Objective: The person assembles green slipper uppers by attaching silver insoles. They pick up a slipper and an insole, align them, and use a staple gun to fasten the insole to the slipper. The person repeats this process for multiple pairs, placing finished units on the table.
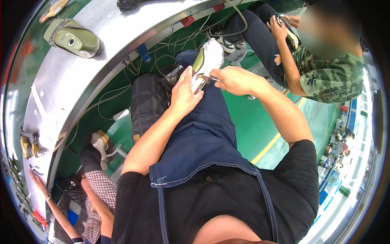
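Note:
Over my lap, on the dark blue apron, rests a shoe upper on a last, its underside white with gathered edges and its side olive green. My left hand is closed around the near end of it. My right hand grips a metal hand tool, which looks like pincers, at that same end between both hands. The tool's jaws are partly hidden, so I cannot tell how they meet the upper.
A curved metal bench runs along the left and far side. On it stand an olive green shoe on a last, a brush and a brass-coloured fixture. Cables hang beneath. Co-workers sit at right and lower left.

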{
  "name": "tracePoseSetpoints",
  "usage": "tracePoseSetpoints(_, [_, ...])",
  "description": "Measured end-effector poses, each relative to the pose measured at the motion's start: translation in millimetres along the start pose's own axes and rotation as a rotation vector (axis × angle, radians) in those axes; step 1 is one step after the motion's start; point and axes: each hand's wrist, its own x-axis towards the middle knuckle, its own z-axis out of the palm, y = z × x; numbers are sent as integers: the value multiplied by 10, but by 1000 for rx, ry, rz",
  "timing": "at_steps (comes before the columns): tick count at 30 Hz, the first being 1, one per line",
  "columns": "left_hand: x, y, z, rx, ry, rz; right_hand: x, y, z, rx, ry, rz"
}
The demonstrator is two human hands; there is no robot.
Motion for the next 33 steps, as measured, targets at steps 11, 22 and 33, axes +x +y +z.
tracePoseSetpoints(11, [-3, 39, 8, -6, -6, -29, -40, -140, 290, -299, 227, -64])
tracePoseSetpoints(22, [-15, -9, 63, 60, 44, 32, -22, -107, 509, -218, 306, -55])
tracePoseSetpoints(33, [-13, -32, 13, -1, -18, -3, -90, -57, 481, 400, 110, 129])
